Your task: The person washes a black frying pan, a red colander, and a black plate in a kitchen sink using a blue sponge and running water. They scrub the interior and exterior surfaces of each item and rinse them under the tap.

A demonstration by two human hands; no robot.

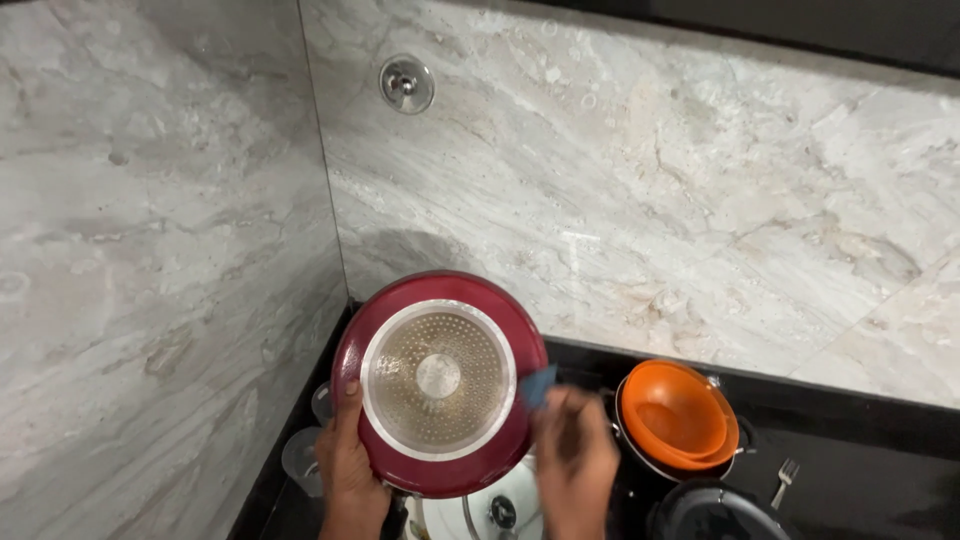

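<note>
Maroon pan [440, 385] stood base-outward at lower centre, left hand [347, 462] clasping its rim; right hand [574, 458] pinched a blue scrubber [538, 386] against its right edge.

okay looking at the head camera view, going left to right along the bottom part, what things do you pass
clear glasses → left hand → red pan held bottom-up → right hand with a blue scrubber → orange bowls in a metal pot → fork

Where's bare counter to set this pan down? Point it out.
Bare black counter lies right of the orange bowls, around the fork. Crowded: below the red pan, around the glass lid and clear cups.
</note>
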